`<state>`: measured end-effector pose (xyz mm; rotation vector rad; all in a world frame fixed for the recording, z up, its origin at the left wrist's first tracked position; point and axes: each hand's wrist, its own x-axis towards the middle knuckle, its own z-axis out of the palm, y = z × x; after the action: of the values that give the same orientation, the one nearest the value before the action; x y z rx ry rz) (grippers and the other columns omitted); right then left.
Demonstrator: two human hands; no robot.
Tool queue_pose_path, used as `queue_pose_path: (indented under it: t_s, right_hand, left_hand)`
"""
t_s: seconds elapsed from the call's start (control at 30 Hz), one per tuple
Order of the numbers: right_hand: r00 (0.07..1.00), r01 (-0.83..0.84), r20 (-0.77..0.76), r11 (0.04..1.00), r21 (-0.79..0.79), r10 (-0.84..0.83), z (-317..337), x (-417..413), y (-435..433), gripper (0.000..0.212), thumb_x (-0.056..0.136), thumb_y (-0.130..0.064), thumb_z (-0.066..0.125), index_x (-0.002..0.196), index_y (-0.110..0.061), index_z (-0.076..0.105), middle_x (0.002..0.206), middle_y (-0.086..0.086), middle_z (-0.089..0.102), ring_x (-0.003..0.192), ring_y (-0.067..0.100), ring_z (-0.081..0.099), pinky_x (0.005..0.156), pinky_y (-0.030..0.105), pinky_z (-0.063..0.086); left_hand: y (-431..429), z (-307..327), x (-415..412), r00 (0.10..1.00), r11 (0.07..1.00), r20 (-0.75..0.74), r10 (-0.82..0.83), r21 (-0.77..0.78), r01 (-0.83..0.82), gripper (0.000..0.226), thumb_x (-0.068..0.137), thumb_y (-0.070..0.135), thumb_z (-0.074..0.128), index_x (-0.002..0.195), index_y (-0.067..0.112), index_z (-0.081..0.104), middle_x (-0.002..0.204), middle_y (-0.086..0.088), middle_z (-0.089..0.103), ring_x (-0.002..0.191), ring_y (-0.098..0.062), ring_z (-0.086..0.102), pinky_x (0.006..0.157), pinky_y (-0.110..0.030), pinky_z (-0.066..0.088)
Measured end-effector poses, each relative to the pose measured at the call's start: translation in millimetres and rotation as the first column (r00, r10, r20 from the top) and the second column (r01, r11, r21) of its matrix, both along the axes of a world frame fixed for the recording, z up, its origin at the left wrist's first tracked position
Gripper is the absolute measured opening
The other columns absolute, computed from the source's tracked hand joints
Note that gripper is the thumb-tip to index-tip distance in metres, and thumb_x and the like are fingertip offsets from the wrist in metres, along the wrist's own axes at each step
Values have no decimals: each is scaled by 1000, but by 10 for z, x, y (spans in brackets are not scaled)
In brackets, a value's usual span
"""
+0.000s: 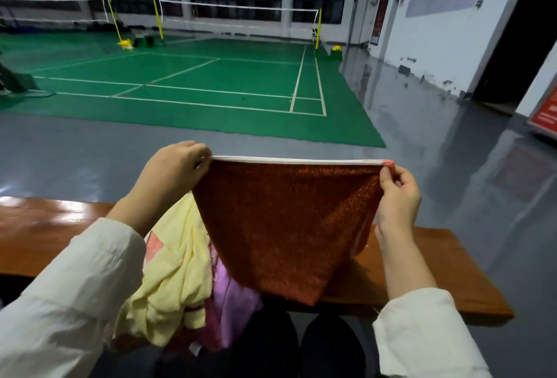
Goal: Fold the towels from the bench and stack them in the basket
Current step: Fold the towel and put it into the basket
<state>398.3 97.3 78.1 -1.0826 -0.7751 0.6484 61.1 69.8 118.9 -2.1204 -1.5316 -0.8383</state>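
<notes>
Pinching the fuzzy rust-red towel (286, 226) taut between my left hand (176, 166) and right hand (398, 193), its tapered end drooping below my grip onto the glossy wooden bench (446, 272).

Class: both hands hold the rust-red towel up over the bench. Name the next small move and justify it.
Probably bring the left hand across to the right hand, so the top corners meet: the rust-red towel hangs spread out, one corner pinched in each hand, unfolded.
</notes>
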Motion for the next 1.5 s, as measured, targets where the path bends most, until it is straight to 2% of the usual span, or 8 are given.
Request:
queue_pose_path:
  t_s: [0.17,0.27,0.37,0.47,0.7,0.87,1.07,1.5]
  right_hand:
    - [997,15,80,1000,22,-17,180,51,-35,7,95,-17,57,91,-21,61,79,-9,56,73,4,49,67,16,40]
    - [993,23,111,999,42,-27,265,87,-84,5,96,-15,56,96,-18,60,81,-7,56,71,2,48,64,14,38]
    - [990,30,138,998,53,-38,356,119,-139,10,96,-16,55,88,-14,60,76,-2,53,66,6,43,60,20,35]
    - [991,41,123,997,68,-49,503,178,-195,22,96,-15,53,75,-18,55,66,-6,44,58,5,35,51,16,30]
    - [986,-143,75,986,-89,150,426,286,-63,10,90,-11,62,84,-17,69,82,-1,66,83,16,59,79,33,48]
    - [989,-146,15,989,6,146,626,286,82,22,90,-3,60,110,-9,66,86,-6,65,77,3,60,66,8,47]
    - [994,-13,112,994,111,1,703,307,131,10,97,-14,53,96,-15,63,81,-7,60,72,1,51,64,12,42]
    - [968,128,249,924,-360,-37,-1663,251,-459,17,97,-6,48,102,4,60,91,12,57,87,22,51,69,23,32]
  left_hand:
    - [-56,172,23,996,997,-56,72,35,-70,11,73,12,76,81,6,71,103,-17,53,96,-38,46,73,-47,46]
    - [-92,231,108,947,992,307,100,-101,-72,12,82,14,67,86,5,61,92,-12,58,88,-28,51,70,-36,44]
    - [-160,268,161,665,992,746,26,-99,72,5,86,13,65,86,9,63,77,-5,61,73,-18,54,64,-28,43]
    - [-251,357,168,421,981,903,-89,7,193,7,87,23,68,81,18,68,79,-1,66,70,-6,59,64,-20,48]
    - [-52,208,178,561,982,827,39,-136,132,12,95,17,56,86,11,60,77,1,58,75,-15,52,64,-25,39]
    - [113,413,277,469,994,883,-30,-23,107,21,96,20,55,75,21,53,74,2,54,68,-9,48,60,-23,38]
    - [111,485,440,563,993,818,-116,117,35,19,98,20,50,80,20,48,76,8,51,65,2,47,59,-11,36]
    - [-545,-1784,372,703,925,667,248,-379,33,11,94,15,57,91,4,57,83,-5,64,78,-21,57,65,-22,31]
